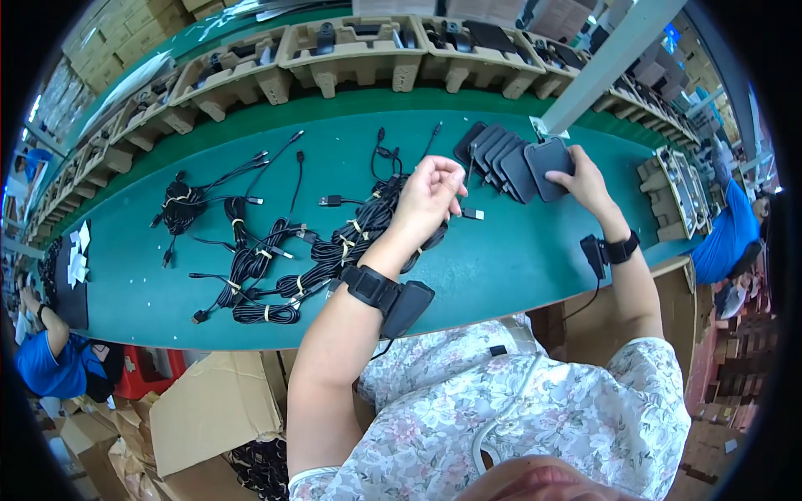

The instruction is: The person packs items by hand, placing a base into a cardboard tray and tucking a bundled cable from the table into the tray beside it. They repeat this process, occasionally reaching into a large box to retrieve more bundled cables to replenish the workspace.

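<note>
Head view: a flat black rounded-rectangle pad (pixel 547 167) sat in the grasp of the right hand (pixel 589 184)

The pad lay right of centre in the upper part of the frame, its long axis running roughly up and down, tilted a little. The right hand came to it from the right: its thumb pressed on the upper face while the fingers closed at the right edge, those tips partly hidden. Directly left of the pad, overlapping one another, stood a fanned row of matching black pads (pixel 493 150), between it and the left hand (pixel 434 188). The right hand was clearly nearer. The left fingers curled inward over black cable bundles tied with pale bands (pixel 368 225); whether their tips met or pinched anything could not be told.

Just above the pad, the foot of a slanting grey-white metal post (pixel 614 63) limited room toward the top. Green tabletop (pixel 518 250) showed below the pad, down to the table's near edge, giving the widest room. A brown moulded-pulp tray (pixel 664 200) stood at the right end, well apart from the pad, and a row of similar brown trays (pixel 359 71) bordered the top. Another loose black cable cluster (pixel 180 204) lay at left.
</note>
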A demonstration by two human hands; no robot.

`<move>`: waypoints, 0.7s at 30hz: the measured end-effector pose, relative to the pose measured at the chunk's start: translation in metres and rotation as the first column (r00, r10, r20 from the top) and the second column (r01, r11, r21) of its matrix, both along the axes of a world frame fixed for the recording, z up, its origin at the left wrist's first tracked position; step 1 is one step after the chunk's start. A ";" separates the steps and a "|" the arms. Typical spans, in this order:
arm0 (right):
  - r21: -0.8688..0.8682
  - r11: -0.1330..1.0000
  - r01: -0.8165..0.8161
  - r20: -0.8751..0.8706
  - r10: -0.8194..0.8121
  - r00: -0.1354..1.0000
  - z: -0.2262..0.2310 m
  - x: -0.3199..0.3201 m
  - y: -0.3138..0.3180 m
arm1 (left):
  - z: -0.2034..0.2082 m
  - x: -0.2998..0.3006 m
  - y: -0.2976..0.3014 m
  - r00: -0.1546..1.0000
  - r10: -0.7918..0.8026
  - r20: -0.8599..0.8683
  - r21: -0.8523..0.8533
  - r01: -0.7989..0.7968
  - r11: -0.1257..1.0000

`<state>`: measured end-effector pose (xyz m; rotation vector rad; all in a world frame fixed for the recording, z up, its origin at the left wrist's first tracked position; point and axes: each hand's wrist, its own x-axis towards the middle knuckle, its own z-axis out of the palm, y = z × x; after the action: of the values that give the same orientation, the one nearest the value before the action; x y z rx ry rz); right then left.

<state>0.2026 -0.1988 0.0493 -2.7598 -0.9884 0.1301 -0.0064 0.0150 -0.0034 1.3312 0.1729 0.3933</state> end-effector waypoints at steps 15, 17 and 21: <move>0.818 0.525 -0.236 -0.436 0.833 0.342 0.066 -0.099 0.113 | 0.014 -0.014 0.009 0.995 0.055 0.079 -0.499 -0.009 0.867; 0.763 0.463 -0.452 -0.343 0.882 0.324 0.067 -0.091 0.131 | 0.019 -0.015 0.009 0.993 0.075 0.088 -0.533 -0.017 0.846; 0.653 0.511 -0.559 -0.085 0.782 0.617 0.081 -0.063 0.179 | 0.018 -0.013 0.006 0.989 0.122 0.083 -0.540 -0.058 0.840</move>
<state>0.1399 -0.0203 0.1307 -1.5665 -1.6296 0.3900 -0.0191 0.0207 0.0151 0.7426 0.2317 0.4596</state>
